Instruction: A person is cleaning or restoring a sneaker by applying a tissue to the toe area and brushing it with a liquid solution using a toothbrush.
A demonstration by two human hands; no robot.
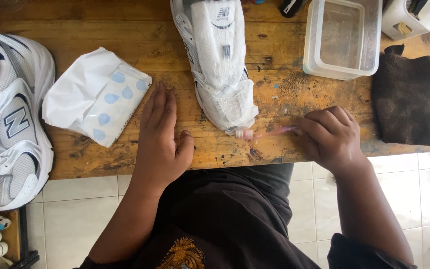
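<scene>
Toothbrush (267,132) clenched in right hand (330,137) grip, bristles touching sneaker (218,60) toe; left hand (161,139) flat, empty.

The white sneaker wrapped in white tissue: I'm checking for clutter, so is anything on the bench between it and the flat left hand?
Nothing visible. Only bare wood of the worn wooden bench lies between the left hand and the white sneaker wrapped in white tissue. The white wipes packet with blue drops lies on the hand's other side.

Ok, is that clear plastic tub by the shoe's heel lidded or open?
Open. The clear plastic tub shows no lid; its rim is bare and you see straight down to its bottom. Whether it holds water, cannot tell.
</scene>
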